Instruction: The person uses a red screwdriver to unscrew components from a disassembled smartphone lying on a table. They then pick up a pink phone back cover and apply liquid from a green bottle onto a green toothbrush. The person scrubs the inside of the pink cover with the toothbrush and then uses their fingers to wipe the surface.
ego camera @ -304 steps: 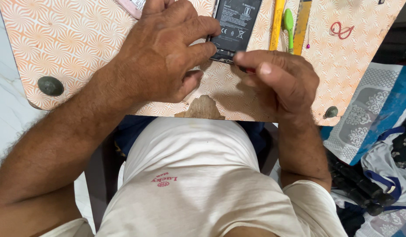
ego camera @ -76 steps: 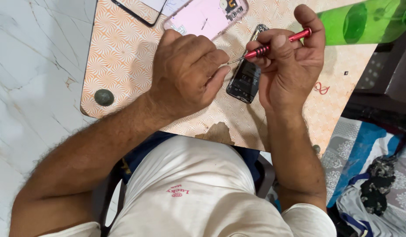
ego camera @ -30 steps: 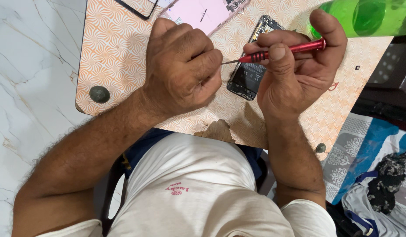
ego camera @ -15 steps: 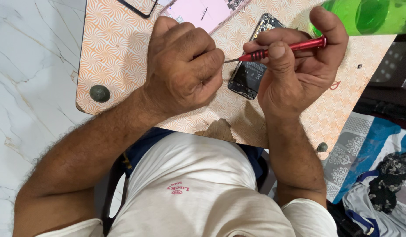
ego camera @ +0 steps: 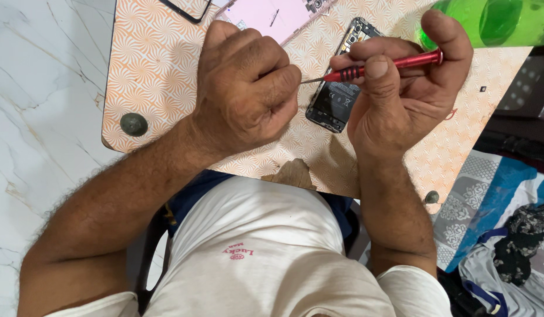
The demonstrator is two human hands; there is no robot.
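White marble floor lies on my left, and before me is the small table with the orange and white swirl-pattern top (ego camera: 154, 76), where I work. My right hand (ego camera: 401, 100) is closed around the red screwdriver with the black ribbed grip and thin metal shaft (ego camera: 383, 66): the thumb presses on the grip from above, and the index finger curls over the back end of the handle. My left hand (ego camera: 248, 88) is curled into a loose fist, and the tip of the shaft goes in between its fingers. I cannot tell what these fingers pinch, because they hide it. I think it is something very small, maybe a screw or the tip itself.

The opened black phone body with its inner parts showing (ego camera: 338, 94) lies flat on the table, just under the shaft and partly behind my right hand. The pale pink back cover (ego camera: 272, 14) lies further away at the top edge, and beside it I see a corner of a dark flat screen panel (ego camera: 187, 7). A green translucent plastic bottle (ego camera: 489, 23) lies near my right thumb.

The danger I see is this: if the small part slips from my left fingers, it can fall on the busy pattern, or roll off the near edge onto my lap, and I will not find it easily. Also the sharp tip can prick my finger if I push too hard. My right hand can knock the bottle, because it is so close.
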